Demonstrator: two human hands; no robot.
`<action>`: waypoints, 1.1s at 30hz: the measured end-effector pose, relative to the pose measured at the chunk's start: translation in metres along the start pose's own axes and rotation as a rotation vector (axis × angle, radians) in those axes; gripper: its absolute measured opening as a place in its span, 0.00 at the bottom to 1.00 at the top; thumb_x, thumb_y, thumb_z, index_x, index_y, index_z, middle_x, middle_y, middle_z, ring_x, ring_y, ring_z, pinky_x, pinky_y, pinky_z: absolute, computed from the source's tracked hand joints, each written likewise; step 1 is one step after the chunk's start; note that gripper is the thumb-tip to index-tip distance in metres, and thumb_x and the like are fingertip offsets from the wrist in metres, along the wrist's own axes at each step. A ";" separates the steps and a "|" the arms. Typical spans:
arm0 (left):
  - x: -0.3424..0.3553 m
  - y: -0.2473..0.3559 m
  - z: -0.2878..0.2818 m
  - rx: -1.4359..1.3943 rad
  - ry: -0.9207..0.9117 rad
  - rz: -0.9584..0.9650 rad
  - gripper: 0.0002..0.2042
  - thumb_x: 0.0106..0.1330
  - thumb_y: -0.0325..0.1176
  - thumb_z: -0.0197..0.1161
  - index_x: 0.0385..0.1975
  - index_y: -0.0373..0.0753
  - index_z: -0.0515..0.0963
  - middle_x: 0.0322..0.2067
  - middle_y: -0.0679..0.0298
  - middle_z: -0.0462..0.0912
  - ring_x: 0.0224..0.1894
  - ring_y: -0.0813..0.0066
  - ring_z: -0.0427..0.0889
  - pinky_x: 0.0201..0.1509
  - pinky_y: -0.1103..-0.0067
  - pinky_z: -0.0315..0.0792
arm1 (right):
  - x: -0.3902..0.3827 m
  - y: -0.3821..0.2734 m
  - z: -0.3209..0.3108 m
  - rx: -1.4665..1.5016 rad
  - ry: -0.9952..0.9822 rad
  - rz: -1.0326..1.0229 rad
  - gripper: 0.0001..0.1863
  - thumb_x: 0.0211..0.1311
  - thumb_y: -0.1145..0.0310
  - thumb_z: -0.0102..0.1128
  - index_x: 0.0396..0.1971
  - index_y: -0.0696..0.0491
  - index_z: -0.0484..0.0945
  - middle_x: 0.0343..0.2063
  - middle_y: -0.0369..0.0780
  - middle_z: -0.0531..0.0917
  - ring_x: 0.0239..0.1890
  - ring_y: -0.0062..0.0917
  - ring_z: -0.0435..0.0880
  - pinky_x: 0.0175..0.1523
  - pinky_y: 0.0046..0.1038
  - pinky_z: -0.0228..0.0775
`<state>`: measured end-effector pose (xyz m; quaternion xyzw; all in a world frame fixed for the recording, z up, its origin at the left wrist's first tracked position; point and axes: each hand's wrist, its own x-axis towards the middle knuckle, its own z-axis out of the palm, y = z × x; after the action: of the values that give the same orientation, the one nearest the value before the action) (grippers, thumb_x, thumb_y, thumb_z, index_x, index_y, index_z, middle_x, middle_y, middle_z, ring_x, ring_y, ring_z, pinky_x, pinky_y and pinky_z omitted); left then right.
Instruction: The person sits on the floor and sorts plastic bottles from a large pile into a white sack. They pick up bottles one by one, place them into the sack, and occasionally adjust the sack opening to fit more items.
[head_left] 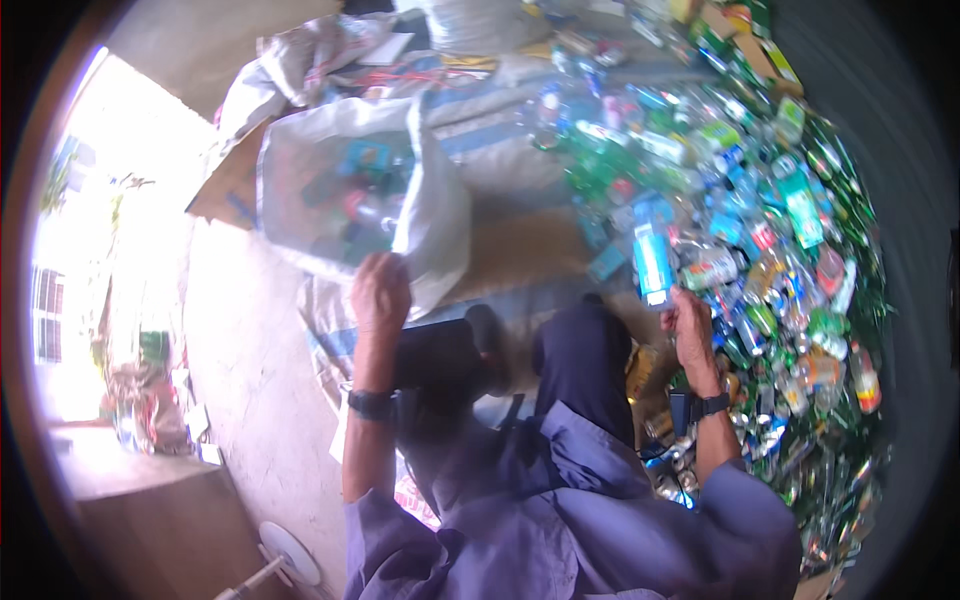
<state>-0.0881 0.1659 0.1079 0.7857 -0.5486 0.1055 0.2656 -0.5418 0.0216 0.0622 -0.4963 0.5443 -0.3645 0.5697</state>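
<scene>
A large white sack (445, 215) lies with its mouth open towards me, at the left of centre. Inside it several bottles and blue pieces show blurred through the mouth. My left hand (381, 292) is closed at the near rim of the sack, its fingertips on the edge. My right hand (688, 318) is closed round the near end of a blue drink container (653, 262) with a white stripe. Whether this is a carton or a bottle I cannot tell. It points away from me, held up beside the bottle heap.
A big heap of plastic bottles (710, 265), cartons and cans spreads along the right. Striped sheeting (480, 140) covers the floor ahead. Cardboard (232, 180) stands behind the sack, near bundled sacks (300, 70). My knees are between both hands. A round white disc (290, 553) sits lower left.
</scene>
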 end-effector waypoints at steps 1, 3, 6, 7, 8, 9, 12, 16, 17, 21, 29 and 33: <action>-0.001 0.003 0.000 -0.027 0.047 0.014 0.02 0.64 0.31 0.63 0.33 0.43 0.81 0.34 0.56 0.82 0.40 0.50 0.83 0.42 0.60 0.77 | 0.007 -0.030 0.021 -0.026 -0.043 -0.043 0.21 0.68 0.49 0.61 0.27 0.53 0.80 0.19 0.32 0.77 0.22 0.15 0.75 0.30 0.22 0.64; 0.000 0.005 -0.002 -0.035 0.004 0.005 0.02 0.64 0.31 0.63 0.32 0.43 0.80 0.34 0.57 0.82 0.40 0.50 0.83 0.42 0.60 0.77 | 0.011 -0.086 0.063 -0.065 -0.238 -0.261 0.21 0.69 0.50 0.61 0.26 0.53 0.78 0.18 0.31 0.75 0.22 0.15 0.73 0.31 0.22 0.64; -0.001 0.011 -0.006 -0.029 -0.041 -0.047 0.04 0.63 0.32 0.65 0.34 0.40 0.83 0.36 0.57 0.84 0.41 0.51 0.84 0.44 0.62 0.79 | 0.025 -0.147 0.141 -0.083 -0.505 -0.394 0.22 0.69 0.49 0.63 0.29 0.55 0.80 0.19 0.32 0.76 0.21 0.15 0.72 0.27 0.23 0.63; -0.001 0.013 -0.008 -0.026 -0.053 -0.057 0.04 0.63 0.32 0.65 0.33 0.41 0.83 0.37 0.58 0.84 0.41 0.52 0.85 0.44 0.62 0.79 | 0.028 -0.160 0.169 -0.111 -0.556 -0.465 0.24 0.67 0.47 0.64 0.32 0.58 0.81 0.21 0.35 0.79 0.22 0.17 0.76 0.28 0.26 0.67; -0.001 0.014 -0.008 -0.033 -0.048 -0.059 0.04 0.63 0.32 0.65 0.33 0.41 0.83 0.37 0.58 0.85 0.41 0.52 0.85 0.44 0.62 0.79 | 0.033 -0.170 0.197 -0.139 -0.589 -0.465 0.27 0.65 0.46 0.67 0.38 0.61 0.82 0.22 0.39 0.82 0.24 0.20 0.81 0.31 0.28 0.73; -0.001 0.015 -0.009 -0.042 -0.043 -0.064 0.04 0.64 0.32 0.65 0.33 0.41 0.83 0.37 0.58 0.85 0.42 0.52 0.85 0.44 0.62 0.79 | 0.036 -0.175 0.226 -0.137 -0.506 -0.503 0.27 0.65 0.47 0.67 0.40 0.62 0.82 0.23 0.40 0.82 0.25 0.20 0.81 0.32 0.28 0.74; -0.003 0.014 -0.010 -0.032 -0.040 -0.098 0.04 0.64 0.32 0.65 0.33 0.40 0.83 0.36 0.58 0.85 0.41 0.53 0.85 0.44 0.62 0.79 | 0.037 -0.175 0.268 -0.055 -0.435 -0.736 0.26 0.66 0.52 0.68 0.47 0.63 0.82 0.27 0.44 0.86 0.28 0.24 0.84 0.35 0.29 0.77; -0.006 0.008 -0.011 -0.068 -0.035 -0.107 0.05 0.64 0.32 0.64 0.33 0.40 0.84 0.35 0.58 0.85 0.41 0.52 0.85 0.45 0.63 0.80 | 0.038 -0.149 0.230 -0.031 -0.512 -0.511 0.24 0.68 0.59 0.68 0.53 0.64 0.81 0.38 0.46 0.89 0.34 0.26 0.89 0.39 0.28 0.80; -0.006 0.007 -0.011 -0.069 -0.035 -0.101 0.04 0.64 0.32 0.64 0.33 0.40 0.84 0.35 0.57 0.85 0.41 0.52 0.85 0.45 0.63 0.80 | 0.041 -0.140 0.216 -0.104 -0.469 -0.530 0.22 0.68 0.60 0.68 0.52 0.63 0.81 0.36 0.45 0.89 0.34 0.24 0.89 0.40 0.27 0.80; -0.005 0.006 -0.010 -0.071 -0.024 -0.082 0.04 0.64 0.33 0.64 0.34 0.41 0.84 0.35 0.57 0.85 0.41 0.53 0.86 0.45 0.62 0.79 | 0.058 -0.081 0.142 -0.305 -0.390 -0.424 0.17 0.68 0.63 0.67 0.47 0.62 0.84 0.31 0.41 0.88 0.34 0.22 0.87 0.42 0.25 0.79; -0.003 -0.002 -0.008 -0.042 -0.039 -0.065 0.06 0.66 0.34 0.65 0.34 0.40 0.83 0.35 0.57 0.85 0.40 0.50 0.84 0.42 0.62 0.78 | 0.063 0.190 -0.026 -1.270 -0.504 -0.321 0.10 0.65 0.65 0.62 0.34 0.56 0.86 0.25 0.39 0.87 0.26 0.29 0.83 0.35 0.34 0.74; 0.001 -0.008 -0.005 0.037 -0.096 0.048 0.05 0.68 0.33 0.60 0.32 0.42 0.82 0.33 0.56 0.84 0.40 0.50 0.83 0.43 0.60 0.76 | -0.016 0.291 -0.078 -1.307 -0.528 -0.659 0.10 0.59 0.64 0.63 0.32 0.55 0.85 0.29 0.45 0.86 0.32 0.39 0.86 0.38 0.42 0.77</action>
<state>-0.0800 0.1700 0.1106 0.7814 -0.5771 0.0842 0.2217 -0.6570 0.0939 -0.2072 -0.9380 0.3194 0.0102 0.1346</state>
